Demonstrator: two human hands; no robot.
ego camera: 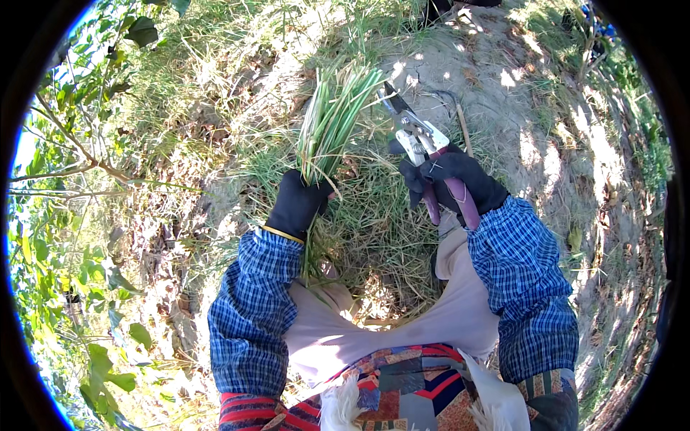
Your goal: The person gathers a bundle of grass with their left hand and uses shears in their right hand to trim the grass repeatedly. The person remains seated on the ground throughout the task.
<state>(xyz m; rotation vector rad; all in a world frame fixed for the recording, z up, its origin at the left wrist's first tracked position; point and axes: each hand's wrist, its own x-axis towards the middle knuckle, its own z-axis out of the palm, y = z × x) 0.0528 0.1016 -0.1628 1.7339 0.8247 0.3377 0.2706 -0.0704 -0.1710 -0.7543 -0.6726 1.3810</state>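
Note:
Wrapped around a bundle of long green grass [334, 121], my left hand [299, 202] wears a black glove with a yellow-edged cuff. The blades fan upward from the fist, and some stems hang below it. In my right hand [458, 178], also black-gloved, is a pair of pruning shears [418, 132] with purple handles and a metal head. Their dark blades point up and left, close to the tips of the grass but apart from my left hand. Part of the handles is hidden by my fingers.
Cut or flattened grass [388, 231] covers the ground between my legs. A thin stick [463, 129] lies on bare soil [485, 81] beyond the shears. Leafy branches [91, 156] reach in from the left. Something dark [436, 11] stands at the top edge.

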